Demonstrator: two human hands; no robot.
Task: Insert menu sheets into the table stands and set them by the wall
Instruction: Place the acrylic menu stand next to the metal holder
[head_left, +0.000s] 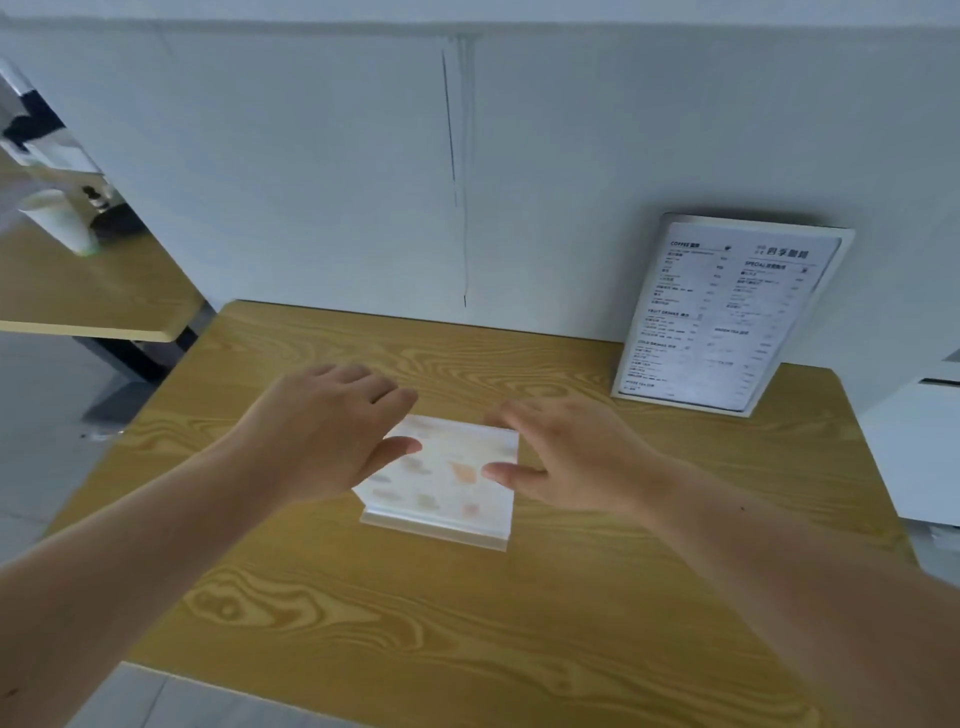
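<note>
A small clear table stand (447, 488) with a pale sheet of orange and tan pictures in it stands in the middle of the wooden table (467, 623). My left hand (322, 431) hovers at its left edge and my right hand (566, 452) at its right edge. Both hands have fingers spread and blurred, and neither grips the stand. A larger stand (727, 317) holding a printed black-and-white menu sheet leans upright against the white wall (363, 182) at the table's back right.
A second wooden table (88, 296) stands to the left with a white cup (57, 223) and a dark bottle (98, 202) on it. A white box-like object (919, 441) sits at the table's right edge. Grey floor shows on the left.
</note>
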